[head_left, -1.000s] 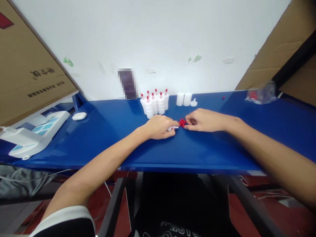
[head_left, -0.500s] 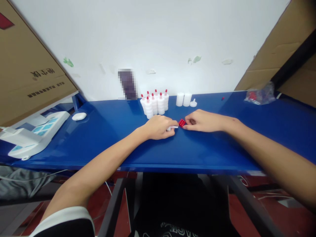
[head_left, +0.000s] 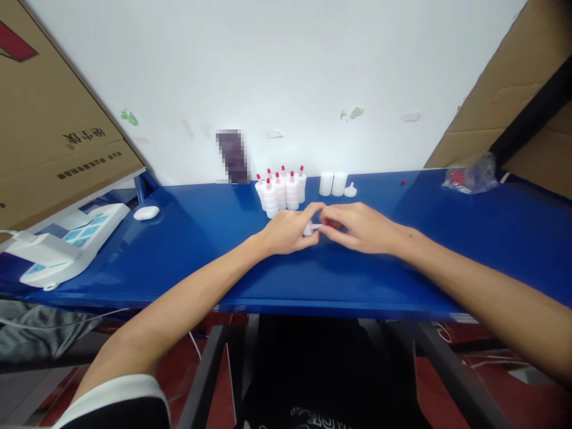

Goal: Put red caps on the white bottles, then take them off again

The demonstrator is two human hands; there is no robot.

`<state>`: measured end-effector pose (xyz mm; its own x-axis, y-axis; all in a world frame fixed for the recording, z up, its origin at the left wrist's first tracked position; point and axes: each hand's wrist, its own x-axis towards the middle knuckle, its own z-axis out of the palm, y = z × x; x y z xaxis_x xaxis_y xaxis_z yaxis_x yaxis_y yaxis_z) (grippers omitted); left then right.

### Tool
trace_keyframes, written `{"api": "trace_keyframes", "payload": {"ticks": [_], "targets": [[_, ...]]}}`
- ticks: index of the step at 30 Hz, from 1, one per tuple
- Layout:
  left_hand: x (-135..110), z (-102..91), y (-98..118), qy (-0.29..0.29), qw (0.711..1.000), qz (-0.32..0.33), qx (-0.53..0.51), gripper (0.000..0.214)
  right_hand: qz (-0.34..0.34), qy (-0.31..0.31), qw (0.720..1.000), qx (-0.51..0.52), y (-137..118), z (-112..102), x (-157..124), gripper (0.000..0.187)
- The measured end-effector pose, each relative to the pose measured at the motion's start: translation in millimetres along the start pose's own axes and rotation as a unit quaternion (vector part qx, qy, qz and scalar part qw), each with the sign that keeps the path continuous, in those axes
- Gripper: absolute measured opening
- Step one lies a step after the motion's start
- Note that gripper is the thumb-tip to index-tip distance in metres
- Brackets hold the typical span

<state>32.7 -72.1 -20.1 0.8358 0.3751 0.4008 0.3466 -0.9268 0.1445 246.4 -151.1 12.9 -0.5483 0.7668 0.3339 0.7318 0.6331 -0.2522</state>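
Midway along the blue table (head_left: 286, 280), my left hand (head_left: 289, 232) clasps a white plastic nozzle (head_left: 308, 229); my right hand (head_left: 360, 227) nears its tip, hold unclear. A slip could scatter the tiny red pieces (head_left: 330, 225) beside that hand.

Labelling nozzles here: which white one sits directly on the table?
The free-standing nozzle, just right of the two tipless bottles, spout up. The second nozzle is in the left hand, spout toward the right hand; others top the red-tipped bottles.
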Motion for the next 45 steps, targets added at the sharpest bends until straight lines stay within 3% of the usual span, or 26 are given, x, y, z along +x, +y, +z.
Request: {"api": "trace_keyframes", "payload": {"ticks": [5, 7, 10, 12, 18, 22, 28, 36, 39, 42, 45], "targets": [[1.1, 1.5, -7.4, 0.045, 0.997, -0.024, -0.061, 0.064, 0.001, 0.064, 0.998, -0.003, 2.8, 11.1, 1.6, 0.025], [2.2, 1.2, -10.7, 0.073, 0.994, -0.036, -0.079, 0.059, 0.04, 0.131, 0.991, -0.007, 14.5, 8.6, 0.5, 0.021], [4.0, -0.2, -15.1, 0.09, 0.992, -0.029, -0.082, 0.032, 0.131, 0.224, 0.965, -0.031, 42.0, 0.1, -3.1, 0.017], [4.7, -1.7, -15.9, 0.086, 0.993, -0.009, -0.084, 0.034, 0.196, 0.244, 0.948, -0.064, 63.4, -5.2, -6.7, 0.016], [2.6, -3.7, -9.4, 0.137, 0.974, 0.006, -0.178, 0.03, 0.325, 0.203, 0.915, -0.128, 106.5, -5.8, -12.6, 0.032], [0.7, -3.1, -10.6, 0.158, 0.967, 0.003, -0.198, 0.018, 0.339, 0.173, 0.916, -0.129, 109.3, -1.2, -7.6, 0.035], [1.9, -1.7, -12.2, 0.151, 0.982, -0.008, -0.109, 0.023, 0.349, 0.161, 0.915, -0.124, 110.9, -0.7, -5.4, 0.035], [5.1, 6.1, -14.1, 0.141, 0.987, -0.003, -0.074, 0.029, 0.312, 0.184, 0.927, -0.096, 103.0, -4.6, -5.9, 0.039], [3.3, 5.2, -12.0, 0.139, 0.988, -0.005, -0.061, 0.029, 0.242, 0.184, 0.95, -0.075, 81.6, -7.8, -4.0, 0.035], [1.0, 2.9, -7.7, 0.133, 0.99, -0.005, -0.049, 0.025, 0.139, 0.129, 0.981, -0.039, 52.7, -6.7, -2.7, 0.035], [-0.1, 2.0, -5.4, 0.106, 0.994, 0.003, -0.034, 0.03, 0.054, 0.105, 0.993, -0.008, 26.0, 0.7, -1.3, 0.03]]}}
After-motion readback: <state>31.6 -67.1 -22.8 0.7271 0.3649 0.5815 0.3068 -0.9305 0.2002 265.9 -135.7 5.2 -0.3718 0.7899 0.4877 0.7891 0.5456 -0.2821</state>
